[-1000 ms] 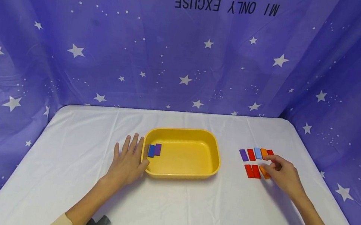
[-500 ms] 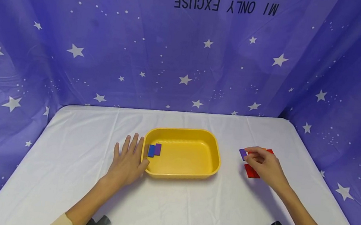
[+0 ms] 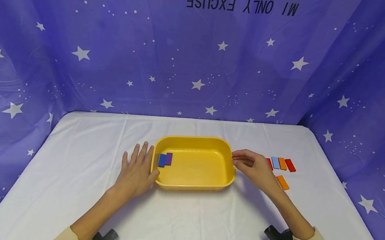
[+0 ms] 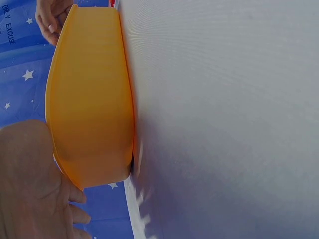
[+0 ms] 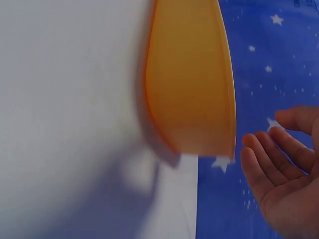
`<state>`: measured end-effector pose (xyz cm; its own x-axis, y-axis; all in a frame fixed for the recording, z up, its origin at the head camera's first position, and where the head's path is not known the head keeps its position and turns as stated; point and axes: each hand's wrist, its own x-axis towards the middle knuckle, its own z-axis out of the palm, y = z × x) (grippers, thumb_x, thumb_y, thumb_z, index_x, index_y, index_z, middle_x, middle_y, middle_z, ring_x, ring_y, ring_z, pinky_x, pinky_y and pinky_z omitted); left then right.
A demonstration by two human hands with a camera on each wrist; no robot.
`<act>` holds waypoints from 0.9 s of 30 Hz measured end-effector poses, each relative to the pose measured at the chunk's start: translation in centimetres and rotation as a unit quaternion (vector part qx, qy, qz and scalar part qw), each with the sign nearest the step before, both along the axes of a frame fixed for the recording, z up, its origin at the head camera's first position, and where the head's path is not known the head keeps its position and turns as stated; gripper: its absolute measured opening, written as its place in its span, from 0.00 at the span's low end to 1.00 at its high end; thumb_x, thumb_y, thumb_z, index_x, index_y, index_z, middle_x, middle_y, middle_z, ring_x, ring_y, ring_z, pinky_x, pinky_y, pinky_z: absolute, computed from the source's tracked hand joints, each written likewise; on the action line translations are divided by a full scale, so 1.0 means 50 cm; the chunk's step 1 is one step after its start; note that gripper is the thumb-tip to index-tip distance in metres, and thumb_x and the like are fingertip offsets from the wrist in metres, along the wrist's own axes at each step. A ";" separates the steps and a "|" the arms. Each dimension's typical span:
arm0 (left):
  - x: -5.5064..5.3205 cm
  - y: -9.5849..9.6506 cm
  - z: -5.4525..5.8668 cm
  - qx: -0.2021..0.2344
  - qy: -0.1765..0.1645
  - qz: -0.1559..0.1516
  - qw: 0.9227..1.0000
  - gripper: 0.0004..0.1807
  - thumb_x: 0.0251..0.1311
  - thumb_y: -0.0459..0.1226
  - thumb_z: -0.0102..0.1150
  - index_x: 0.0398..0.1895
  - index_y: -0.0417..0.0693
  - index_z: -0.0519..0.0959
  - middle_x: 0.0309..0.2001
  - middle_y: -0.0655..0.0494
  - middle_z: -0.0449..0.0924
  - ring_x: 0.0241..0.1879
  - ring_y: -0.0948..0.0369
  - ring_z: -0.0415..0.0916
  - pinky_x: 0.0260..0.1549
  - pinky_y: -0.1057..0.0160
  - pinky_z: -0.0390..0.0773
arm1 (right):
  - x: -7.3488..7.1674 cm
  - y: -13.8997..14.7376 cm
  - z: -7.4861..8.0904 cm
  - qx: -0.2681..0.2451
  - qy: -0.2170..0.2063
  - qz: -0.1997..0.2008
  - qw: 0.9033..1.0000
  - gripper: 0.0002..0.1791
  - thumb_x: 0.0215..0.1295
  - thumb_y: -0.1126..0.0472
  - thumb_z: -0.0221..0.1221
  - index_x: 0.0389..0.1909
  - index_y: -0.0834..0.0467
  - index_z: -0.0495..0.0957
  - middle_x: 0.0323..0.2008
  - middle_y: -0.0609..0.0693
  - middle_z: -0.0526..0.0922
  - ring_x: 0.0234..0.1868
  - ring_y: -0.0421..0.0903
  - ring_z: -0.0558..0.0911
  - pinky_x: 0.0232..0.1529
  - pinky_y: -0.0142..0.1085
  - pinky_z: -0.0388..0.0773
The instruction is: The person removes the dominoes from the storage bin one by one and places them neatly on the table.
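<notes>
In the head view my left hand point(image 3: 136, 177) lies at the left end of a yellow tray point(image 3: 191, 187), fingers spread and fairly straight, thumb at its rim. My right hand point(image 3: 256, 170) is by the tray's right rim, its thumb and fingertips close together. The right wrist view shows these fingers point(image 5: 266, 164) bent a little beside the tray, with no clear object between them; whether a small tile is pinched there is hidden. Inside the tray, at its left, a blue tile point(image 3: 162, 160) touches a purple tile point(image 3: 168, 159).
Right of the tray, flat tiles lie in two rows: a light blue tile point(image 3: 275, 162), an orange tile point(image 3: 282, 163), a red tile point(image 3: 290, 165) and a lower orange tile point(image 3: 282, 182). My right hand covers part of both rows. A starry purple curtain point(image 3: 171, 61) surrounds the white table point(image 3: 179, 226).
My right hand has moved left from the tiles to the tray's right rim. The purple tile on the table, visible earlier, is out of sight now. My left hand stays put.
</notes>
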<state>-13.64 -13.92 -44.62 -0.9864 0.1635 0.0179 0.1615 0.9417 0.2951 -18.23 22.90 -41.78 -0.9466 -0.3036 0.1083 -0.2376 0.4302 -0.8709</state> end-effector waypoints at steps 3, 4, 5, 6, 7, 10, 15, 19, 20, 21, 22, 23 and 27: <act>0.000 0.001 0.002 0.000 0.000 -0.001 1.000 0.40 0.69 0.46 0.46 0.78 0.34 0.49 0.78 0.36 0.42 0.76 0.38 0.36 0.66 0.30 0.36 | -0.004 -0.027 0.003 -0.003 -0.001 0.012 1.000 0.16 0.66 0.65 0.63 0.54 0.65 0.81 0.51 0.60 0.84 0.49 0.51 0.85 0.48 0.34 0.80; -0.001 0.002 0.002 0.000 -0.001 -0.001 1.000 0.40 0.69 0.46 0.47 0.78 0.34 0.49 0.78 0.36 0.42 0.76 0.38 0.36 0.66 0.30 0.35 | -0.005 -0.037 0.005 -0.006 -0.001 0.015 1.000 0.16 0.66 0.65 0.64 0.53 0.64 0.82 0.50 0.60 0.84 0.49 0.51 0.85 0.48 0.34 0.80; -0.001 0.002 0.001 0.000 -0.002 -0.001 1.000 0.40 0.69 0.46 0.47 0.78 0.34 0.49 0.78 0.36 0.41 0.76 0.38 0.36 0.66 0.30 0.35 | -0.006 -0.046 0.007 -0.007 0.000 0.017 1.000 0.16 0.66 0.65 0.64 0.53 0.64 0.82 0.50 0.59 0.84 0.49 0.50 0.85 0.48 0.35 0.80; -0.001 0.002 0.002 -0.001 -0.003 -0.001 1.000 0.41 0.69 0.46 0.46 0.78 0.34 0.49 0.78 0.36 0.41 0.76 0.38 0.36 0.66 0.30 0.35 | -0.006 -0.055 0.009 -0.006 0.002 0.020 1.000 0.16 0.66 0.65 0.64 0.53 0.64 0.82 0.50 0.58 0.84 0.49 0.50 0.85 0.48 0.35 0.80; -0.001 0.003 0.002 -0.001 -0.004 -0.001 1.000 0.41 0.69 0.46 0.46 0.78 0.34 0.49 0.78 0.36 0.41 0.76 0.38 0.36 0.66 0.30 0.35 | -0.006 -0.064 0.011 -0.008 0.002 0.023 1.000 0.16 0.66 0.65 0.64 0.53 0.64 0.82 0.49 0.58 0.85 0.49 0.50 0.85 0.48 0.35 0.80; -0.001 0.003 0.002 -0.004 -0.005 0.000 1.000 0.41 0.69 0.46 0.46 0.78 0.34 0.49 0.78 0.36 0.41 0.76 0.38 0.36 0.66 0.30 0.35 | -0.008 -0.091 0.012 -0.013 0.000 0.037 0.999 0.17 0.66 0.65 0.64 0.54 0.64 0.82 0.49 0.57 0.85 0.48 0.50 0.85 0.49 0.36 0.80; -0.002 0.002 -0.001 -0.004 -0.003 0.001 1.000 0.41 0.69 0.47 0.46 0.78 0.34 0.49 0.78 0.36 0.41 0.76 0.38 0.36 0.66 0.30 0.35 | -0.014 -0.133 -0.002 -0.015 0.004 0.062 0.998 0.17 0.65 0.65 0.64 0.53 0.65 0.82 0.49 0.60 0.84 0.47 0.49 0.85 0.50 0.38 0.80; 0.000 0.002 -0.001 -0.002 -0.002 0.001 1.000 0.41 0.69 0.47 0.46 0.78 0.34 0.49 0.78 0.36 0.42 0.76 0.38 0.36 0.66 0.30 0.35 | -0.021 -0.161 -0.022 -0.023 0.003 0.089 0.996 0.17 0.65 0.66 0.64 0.53 0.67 0.81 0.50 0.63 0.84 0.46 0.49 0.85 0.50 0.39 0.80; 0.000 0.002 -0.001 -0.002 -0.002 0.001 1.000 0.41 0.69 0.47 0.46 0.78 0.33 0.50 0.78 0.36 0.42 0.76 0.38 0.36 0.66 0.30 0.35 | -0.023 -0.167 -0.026 -0.023 0.003 0.096 0.995 0.17 0.65 0.67 0.64 0.53 0.68 0.81 0.50 0.63 0.83 0.46 0.50 0.85 0.50 0.39 0.80; 0.001 0.002 0.000 -0.002 -0.002 0.000 1.000 0.41 0.69 0.47 0.46 0.78 0.33 0.50 0.78 0.36 0.42 0.76 0.38 0.36 0.66 0.30 0.35 | -0.025 -0.174 -0.030 -0.022 0.000 0.103 0.994 0.17 0.65 0.67 0.64 0.54 0.69 0.81 0.51 0.63 0.83 0.47 0.50 0.85 0.50 0.39 0.80; 0.001 0.002 0.001 -0.002 -0.002 0.000 1.000 0.41 0.69 0.47 0.45 0.78 0.34 0.49 0.78 0.36 0.42 0.76 0.38 0.36 0.66 0.30 0.35 | -0.026 -0.180 -0.034 -0.020 -0.003 0.110 0.994 0.18 0.65 0.67 0.63 0.54 0.69 0.80 0.52 0.63 0.82 0.47 0.50 0.85 0.51 0.39 0.80; 0.001 0.002 0.001 -0.002 -0.001 0.000 1.000 0.41 0.69 0.47 0.45 0.78 0.33 0.50 0.78 0.36 0.42 0.76 0.38 0.36 0.66 0.30 0.35 | -0.027 -0.186 -0.037 -0.016 -0.005 0.116 0.993 0.18 0.65 0.67 0.63 0.54 0.69 0.80 0.52 0.63 0.82 0.48 0.50 0.85 0.51 0.39 0.80; 0.001 0.000 0.002 -0.001 -0.004 -0.003 1.000 0.41 0.69 0.48 0.44 0.78 0.34 0.49 0.78 0.35 0.41 0.76 0.38 0.35 0.66 0.30 0.35 | -0.030 -0.209 -0.046 0.003 -0.019 0.129 0.991 0.19 0.66 0.66 0.63 0.56 0.67 0.80 0.54 0.61 0.82 0.49 0.49 0.85 0.51 0.37 0.80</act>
<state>-13.61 -13.94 -44.51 -0.9856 0.1685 0.0100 0.1639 0.9413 0.2952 -19.75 12.45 -44.09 -0.8403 -0.5373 0.0723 -0.3083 0.3638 -0.8790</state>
